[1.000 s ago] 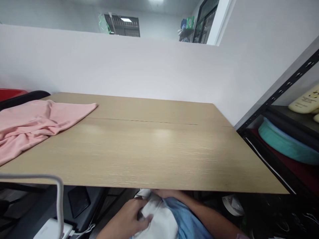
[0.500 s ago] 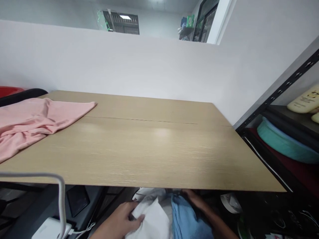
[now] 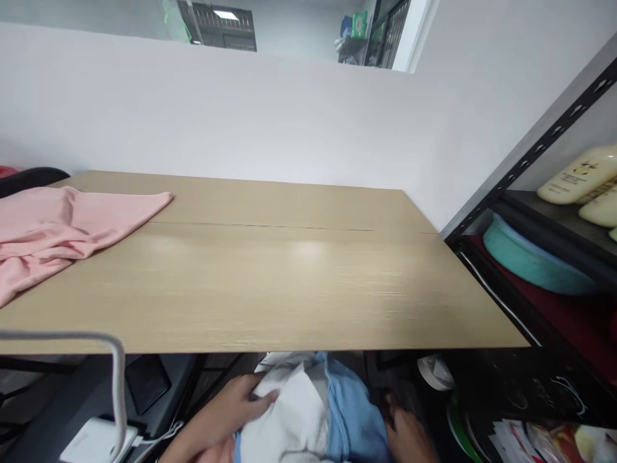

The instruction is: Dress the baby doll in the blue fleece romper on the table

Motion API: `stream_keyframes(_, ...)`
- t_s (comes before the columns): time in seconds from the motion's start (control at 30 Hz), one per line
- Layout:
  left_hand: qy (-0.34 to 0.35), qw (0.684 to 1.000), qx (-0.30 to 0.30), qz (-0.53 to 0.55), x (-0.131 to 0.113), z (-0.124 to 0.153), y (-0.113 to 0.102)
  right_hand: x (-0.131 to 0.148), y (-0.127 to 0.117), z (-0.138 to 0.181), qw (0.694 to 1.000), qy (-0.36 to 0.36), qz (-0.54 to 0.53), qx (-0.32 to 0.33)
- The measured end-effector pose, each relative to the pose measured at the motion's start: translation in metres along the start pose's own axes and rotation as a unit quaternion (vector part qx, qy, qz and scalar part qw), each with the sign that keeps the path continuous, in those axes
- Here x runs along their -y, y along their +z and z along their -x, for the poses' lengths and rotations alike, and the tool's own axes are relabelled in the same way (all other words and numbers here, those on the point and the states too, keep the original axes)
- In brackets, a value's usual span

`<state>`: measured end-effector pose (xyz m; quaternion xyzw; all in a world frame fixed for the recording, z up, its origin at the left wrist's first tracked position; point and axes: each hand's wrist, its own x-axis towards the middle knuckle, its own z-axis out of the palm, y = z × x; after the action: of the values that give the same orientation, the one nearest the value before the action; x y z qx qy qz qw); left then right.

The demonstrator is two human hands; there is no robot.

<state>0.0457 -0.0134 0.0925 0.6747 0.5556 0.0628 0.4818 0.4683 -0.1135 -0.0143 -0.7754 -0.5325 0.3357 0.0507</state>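
Below the table's front edge a bundle of white cloth (image 3: 289,411) lies against blue cloth (image 3: 354,411). Whether they are one garment I cannot tell. My left hand (image 3: 248,405) grips the white cloth from the left, thumb on top and other fingers partly hidden in the folds. At the right side of the blue cloth is my right hand (image 3: 407,434), its fingers bent and apart in shadow, with no cloth seen between them. On the table's left end lies a crumpled pink cloth (image 3: 72,225).
A wooden tabletop (image 3: 270,283) spans the view, with a white wall behind it. A grey curved tube (image 3: 118,386) rises at front left, near a white box (image 3: 94,440) and a dark phone-like slab (image 3: 148,384). Right-hand shelves hold cream bottles (image 3: 581,177) and a teal round item (image 3: 535,260).
My right hand has drawn back from the far edge of the blue cloth to its right side, nearer me. My left hand keeps hold of the white cloth. The view has shifted slightly.
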Motion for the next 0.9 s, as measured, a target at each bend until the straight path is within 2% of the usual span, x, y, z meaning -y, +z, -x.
stream_keyframes(0.2, 0.021, 0.999, 0.006, 0.043, 0.006, 0.001, -0.001, 0.013, 0.007, -0.015, 0.992, 0.002, -0.102, -0.079)
stream_keyframes(0.33, 0.017, 0.997, 0.009, 0.069, 0.012, 0.002, 0.000, 0.010, 0.011, -0.020, 0.981, -0.046, -0.169, -0.080)
stream_keyframes(0.43, 0.005, 0.997, 0.009, 0.072, 0.016, 0.001, 0.000, 0.012, 0.009, -0.021, 0.977, -0.087, -0.173, -0.084)
stream_keyframes(0.53, -0.001, 0.998, 0.012, 0.068, 0.019, -0.001, 0.001, 0.011, 0.001, -0.018, 0.979, -0.098, -0.144, -0.109)
stream_keyframes(0.63, -0.015, 0.998, 0.015, 0.063, 0.019, -0.001, 0.000, 0.002, -0.016, -0.011, 0.980, -0.074, -0.117, -0.143)
stream_keyframes(0.73, -0.026, 0.997, 0.022, 0.062, 0.014, 0.000, -0.002, -0.015, -0.037, -0.004, 0.969, -0.036, -0.142, -0.197)
stream_keyframes(0.9, -0.014, 0.996, 0.019, 0.089, 0.004, 0.004, -0.008, -0.054, -0.076, 0.003, 0.955, 0.067, -0.142, -0.251)
